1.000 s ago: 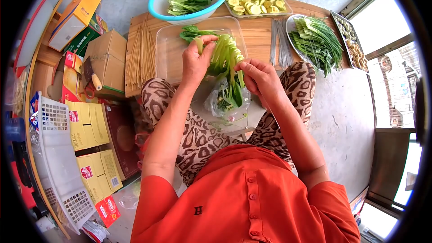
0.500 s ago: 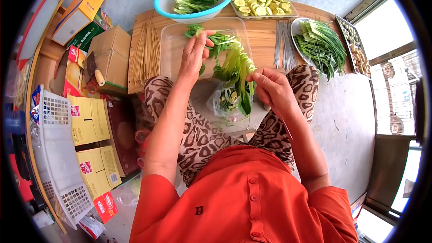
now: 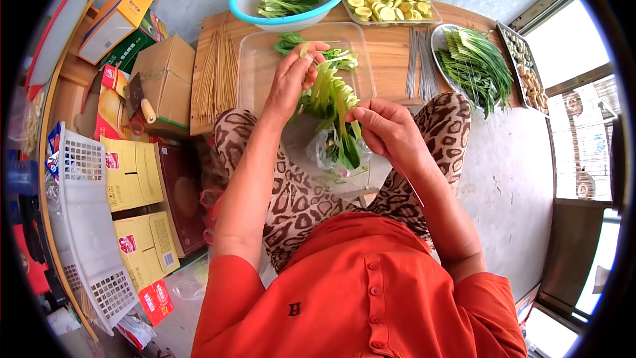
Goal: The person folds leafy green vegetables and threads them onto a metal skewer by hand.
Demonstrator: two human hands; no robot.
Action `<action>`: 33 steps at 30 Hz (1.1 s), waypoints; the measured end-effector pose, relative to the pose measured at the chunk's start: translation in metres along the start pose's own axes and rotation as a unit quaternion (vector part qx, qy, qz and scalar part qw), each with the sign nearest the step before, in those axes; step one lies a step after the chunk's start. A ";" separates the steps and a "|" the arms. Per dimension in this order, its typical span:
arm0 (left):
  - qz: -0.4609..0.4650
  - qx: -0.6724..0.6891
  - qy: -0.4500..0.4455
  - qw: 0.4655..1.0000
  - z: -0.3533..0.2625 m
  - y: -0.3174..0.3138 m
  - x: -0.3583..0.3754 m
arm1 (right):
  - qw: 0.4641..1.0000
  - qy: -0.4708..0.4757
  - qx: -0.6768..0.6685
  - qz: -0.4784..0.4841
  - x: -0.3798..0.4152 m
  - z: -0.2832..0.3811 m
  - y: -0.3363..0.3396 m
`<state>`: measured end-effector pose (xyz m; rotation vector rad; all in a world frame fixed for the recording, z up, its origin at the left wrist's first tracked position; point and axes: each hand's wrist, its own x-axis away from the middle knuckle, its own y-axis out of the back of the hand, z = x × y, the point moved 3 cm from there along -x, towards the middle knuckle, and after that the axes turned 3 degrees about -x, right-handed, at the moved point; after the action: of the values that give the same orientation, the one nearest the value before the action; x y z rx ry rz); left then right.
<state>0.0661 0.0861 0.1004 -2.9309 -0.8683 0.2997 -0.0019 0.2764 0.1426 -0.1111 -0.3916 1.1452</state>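
left hand (image 3: 291,83), curled, is now nearer the greens (image 3: 331,96), within easy reach, its hold unclear; right hand (image 3: 392,131) pinches their skewer (image 3: 415,191) off the tabletop's (image 3: 387,59) near edge.

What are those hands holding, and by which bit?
The right hand pinches by the pale stalks of the leafy greens; a thin stick pokes out behind it. The left hand holds something pale green; which part, I can't tell.
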 end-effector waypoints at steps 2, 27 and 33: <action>0.008 -0.007 0.003 1.000 -0.002 0.000 0.000 | 1.000 0.001 0.000 0.000 0.000 0.002 -0.002; 0.111 0.124 0.038 0.985 -0.005 -0.006 0.007 | 0.991 -0.042 -0.117 0.055 -0.006 0.002 0.018; 0.125 0.096 0.041 0.987 0.002 -0.003 0.009 | 0.982 -0.053 -0.159 0.089 -0.003 0.002 0.022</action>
<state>0.0711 0.0936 0.0973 -2.8452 -0.4340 0.2568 -0.0224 0.2824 0.1373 -0.3724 -0.6698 1.2599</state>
